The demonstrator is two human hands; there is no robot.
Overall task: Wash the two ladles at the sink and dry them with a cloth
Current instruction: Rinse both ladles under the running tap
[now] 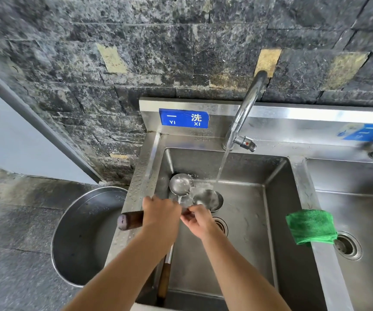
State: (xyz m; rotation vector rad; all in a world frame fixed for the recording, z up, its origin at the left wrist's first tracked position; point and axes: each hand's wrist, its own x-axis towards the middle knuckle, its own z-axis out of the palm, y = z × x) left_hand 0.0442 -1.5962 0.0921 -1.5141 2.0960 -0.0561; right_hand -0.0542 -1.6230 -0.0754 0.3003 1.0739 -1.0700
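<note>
Steel sink [280, 221]: left hand [161, 212] grips ladle [208, 199] handle, right hand [200, 221] pinches its stem; second ladle [181, 184] beneath.

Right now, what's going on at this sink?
A person is rinsing two ladles in the left sink basin. The left-hand grip holds the dark-handled ladle by its wooden end. The right-hand grip pinches its shaft near the bowl, beside the stream from the running tap. The other ladle sits alongside in the basin. The green cloth hangs on the divider, untouched.
</note>
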